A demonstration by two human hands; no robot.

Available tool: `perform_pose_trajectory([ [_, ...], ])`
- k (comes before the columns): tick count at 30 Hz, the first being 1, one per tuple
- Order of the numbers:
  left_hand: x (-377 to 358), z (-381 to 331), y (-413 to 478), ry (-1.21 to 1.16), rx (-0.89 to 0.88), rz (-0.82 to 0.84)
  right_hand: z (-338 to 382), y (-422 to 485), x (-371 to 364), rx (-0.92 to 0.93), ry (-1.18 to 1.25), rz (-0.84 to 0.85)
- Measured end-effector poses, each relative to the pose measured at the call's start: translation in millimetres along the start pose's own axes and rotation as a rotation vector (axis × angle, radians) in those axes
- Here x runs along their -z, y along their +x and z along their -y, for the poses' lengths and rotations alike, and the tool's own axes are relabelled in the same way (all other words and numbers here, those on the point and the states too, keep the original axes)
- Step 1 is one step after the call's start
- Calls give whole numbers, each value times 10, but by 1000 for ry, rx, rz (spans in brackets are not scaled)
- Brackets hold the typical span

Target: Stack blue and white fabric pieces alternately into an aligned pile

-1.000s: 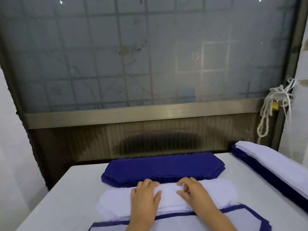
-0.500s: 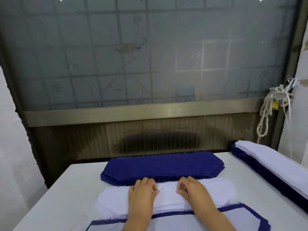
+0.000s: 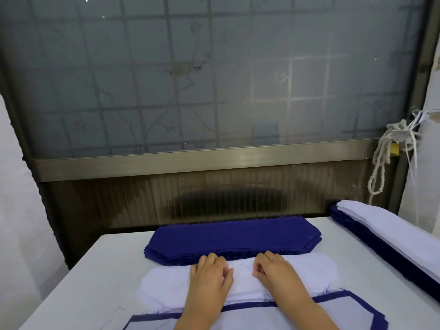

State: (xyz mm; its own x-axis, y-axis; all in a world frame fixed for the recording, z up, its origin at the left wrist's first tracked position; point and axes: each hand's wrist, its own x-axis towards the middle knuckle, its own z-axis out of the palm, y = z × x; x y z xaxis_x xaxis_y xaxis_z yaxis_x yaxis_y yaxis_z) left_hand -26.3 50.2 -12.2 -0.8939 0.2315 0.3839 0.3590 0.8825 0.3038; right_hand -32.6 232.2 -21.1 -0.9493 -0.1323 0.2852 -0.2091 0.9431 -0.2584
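A pile of white fabric pieces (image 3: 309, 272) lies across the middle of the white table (image 3: 100, 270). Behind it sits a pile of dark blue pieces (image 3: 233, 236). At the near edge is the blue and white stack (image 3: 345, 313), white on top with a blue border showing. My left hand (image 3: 209, 279) and my right hand (image 3: 276, 272) rest on the middle of the white pile, fingers curled. Both pinch the top white piece, and a small wrinkle sits between them.
A long stack of white over blue pieces (image 3: 390, 236) runs along the table's right side. A frosted window with a metal sill (image 3: 202, 160) stands behind the table. White rope and a brass padlock (image 3: 385, 148) hang at the right.
Both hands' fingers have curled in from flat and drawn slightly toward each other on the white pile, raising a wrinkle in the top piece.
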Motion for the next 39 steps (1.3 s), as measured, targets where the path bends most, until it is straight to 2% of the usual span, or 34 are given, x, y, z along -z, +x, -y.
perform_pose_trajectory([
  [8,16,0,-11,-12,25,23,22,-40,41,22,40,-24],
  [12,12,-15,-17,-3,-5,-19,43,-46,60,43,45,-53],
  [20,30,-3,9,49,50,-85,63,-86,99,86,33,-107],
  [28,27,-20,42,128,33,-144,125,-129,211,10,-81,-299],
  [32,50,-6,29,128,23,-131,184,-155,293,63,-118,-364],
  [39,64,-56,11,27,-133,-13,133,-144,237,187,-102,-431],
])
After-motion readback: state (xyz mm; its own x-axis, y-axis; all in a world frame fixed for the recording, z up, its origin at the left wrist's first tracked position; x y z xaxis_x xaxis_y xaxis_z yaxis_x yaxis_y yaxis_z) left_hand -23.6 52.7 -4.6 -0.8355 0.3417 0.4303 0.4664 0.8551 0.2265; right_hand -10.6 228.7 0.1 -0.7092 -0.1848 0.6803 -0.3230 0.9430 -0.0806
